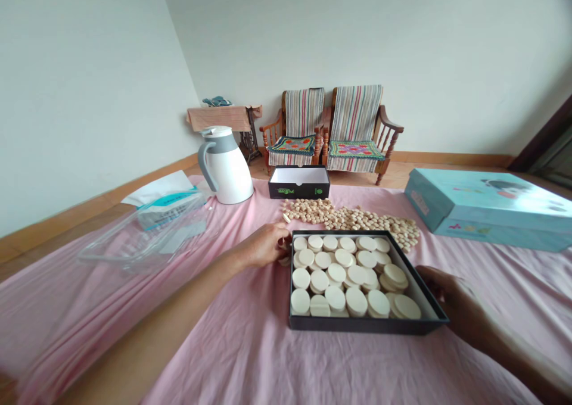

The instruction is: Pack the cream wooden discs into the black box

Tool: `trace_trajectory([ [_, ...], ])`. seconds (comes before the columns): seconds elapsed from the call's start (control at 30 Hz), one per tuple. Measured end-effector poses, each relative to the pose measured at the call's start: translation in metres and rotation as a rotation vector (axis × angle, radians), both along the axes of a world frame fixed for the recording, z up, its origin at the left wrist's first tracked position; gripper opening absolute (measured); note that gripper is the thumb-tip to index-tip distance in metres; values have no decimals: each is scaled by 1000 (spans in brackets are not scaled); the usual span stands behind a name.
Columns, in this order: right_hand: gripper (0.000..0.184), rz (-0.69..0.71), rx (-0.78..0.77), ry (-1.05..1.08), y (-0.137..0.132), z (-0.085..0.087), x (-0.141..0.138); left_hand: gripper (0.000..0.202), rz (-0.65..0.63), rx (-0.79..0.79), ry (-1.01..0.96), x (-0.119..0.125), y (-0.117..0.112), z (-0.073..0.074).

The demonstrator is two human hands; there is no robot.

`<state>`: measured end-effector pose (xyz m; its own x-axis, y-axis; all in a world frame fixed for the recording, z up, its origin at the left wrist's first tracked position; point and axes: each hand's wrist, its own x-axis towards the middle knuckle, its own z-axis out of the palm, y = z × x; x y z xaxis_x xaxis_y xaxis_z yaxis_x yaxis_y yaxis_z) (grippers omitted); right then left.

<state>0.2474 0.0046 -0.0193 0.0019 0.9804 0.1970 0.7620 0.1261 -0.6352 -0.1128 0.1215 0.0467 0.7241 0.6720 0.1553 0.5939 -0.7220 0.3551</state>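
A shallow black box (364, 326) with a white inside sits in front of me on the pink cloth. Round pale wooden discs (335, 298) fill much of it, many in short stacks. My left hand (263, 244) is closed at the box's left side, its fingers curled by the far left corner. A pale disc (286, 218) lies just beyond those fingers. On the opposite side, my right hand (458, 301) grips the box's right wall, with its fingertips partly hidden. Behind the box spreads a pile of small wooden pieces (357, 219).
The black box lid or tray (298, 190) stands beyond the pile. To the left are a white and grey jug (232, 173), a clear plastic container (116, 238) and a wipes packet (167, 208). A light-blue box (500, 220) is at right. Two chairs (355, 119) stand behind.
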Motion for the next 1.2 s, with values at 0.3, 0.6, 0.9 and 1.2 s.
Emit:
trace_trajectory([
  [0.3,12,60,-41,9,-1,-1,1,22,186,46,-210,-13,-12,18],
  [0.6,13,69,-19,-6,-1,-2,2,23,-3,-109,-274,19,-57,43],
  [0.9,13,58,-24,-15,-2,6,-3,18,-158,-6,-161,23,-64,31],
  [1.2,12,83,-29,4,-1,-3,3,26,180,-103,-163,-17,-27,17],
])
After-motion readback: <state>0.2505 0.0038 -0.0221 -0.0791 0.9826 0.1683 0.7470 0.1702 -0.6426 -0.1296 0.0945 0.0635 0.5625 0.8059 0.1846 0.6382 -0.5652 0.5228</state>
